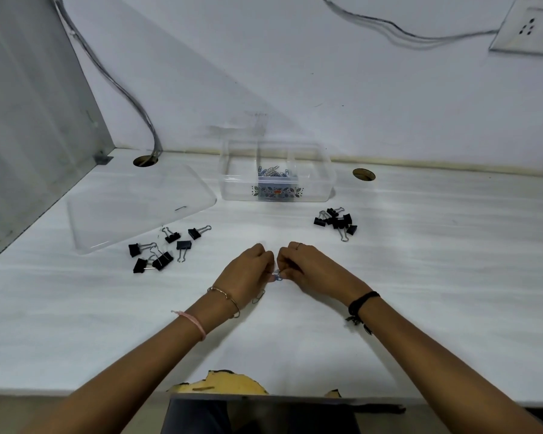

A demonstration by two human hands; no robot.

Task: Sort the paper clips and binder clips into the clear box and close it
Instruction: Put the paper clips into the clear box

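The clear box (322,183) stands open at the back of the white table, with a heap of paper clips (271,171) in its middle compartment. Its clear lid (132,208) lies flat to the left. Several larger black binder clips (162,249) are scattered front left of the box; several smaller ones (336,221) are bunched to the right. My left hand (248,270) and my right hand (301,266) meet near the table's middle, fingertips pinched together on a few paper clips (277,275). One more paper clip (258,296) shows under my left hand.
Two round cable holes (145,161) (363,174) are cut near the table's back edge, with a cable (119,79) running up the wall from the left one. A wall socket (528,26) sits top right. The table's front edge is chipped (226,383).
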